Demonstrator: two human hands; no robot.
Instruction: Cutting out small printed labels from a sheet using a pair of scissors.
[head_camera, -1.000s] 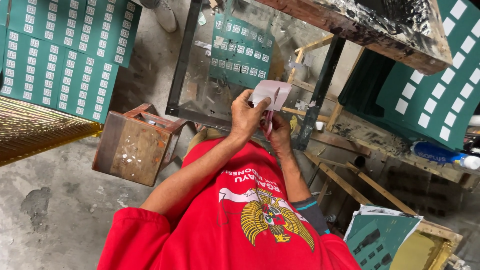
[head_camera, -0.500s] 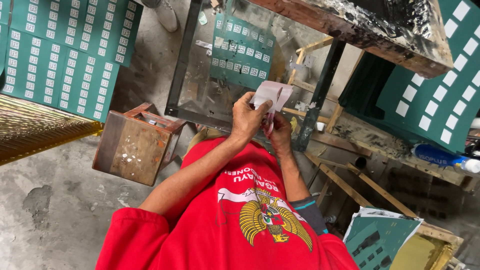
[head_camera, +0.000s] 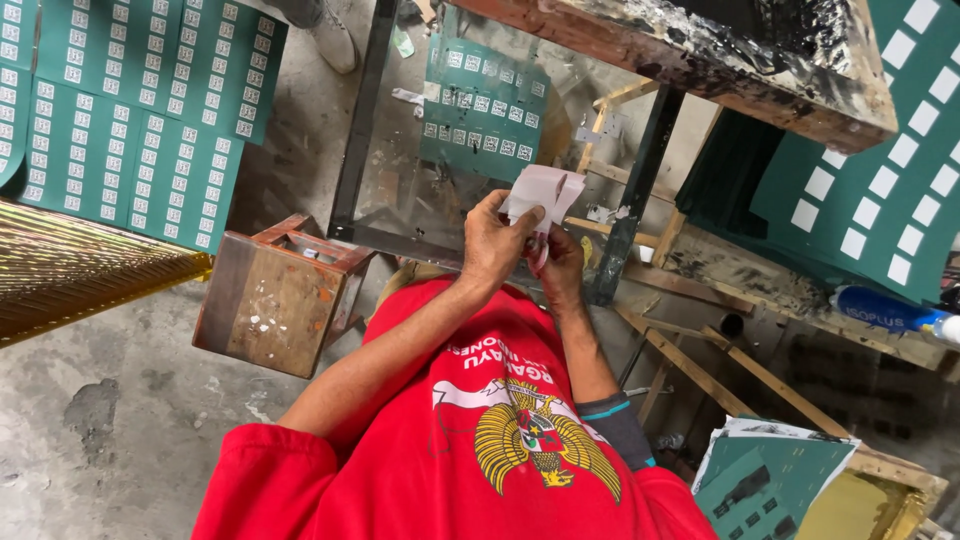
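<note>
left hand (head_camera: 492, 245): fingers pinched on the pale paper slip (head_camera: 541, 192), thumb on top edge
right hand (head_camera: 560, 262): mostly hidden behind the left; fingers closed on the slip's lower edge, a red bit showing between them, can't tell what
slip location: held up in both hands, above the lap, in front of the glass-topped surface (head_camera: 420, 200)
nearby: green printed sheets (head_camera: 130, 110) on the floor far left, another under the glass; rusty metal box (head_camera: 275, 300) beside the left forearm; blue bottle (head_camera: 885, 310) well apart at right
risk: slip looks thin and already creased, so uneven pull between the hands could tear it
risk 2: loose pinch could drop it to the dirty concrete floor (head_camera: 110, 420)
</note>
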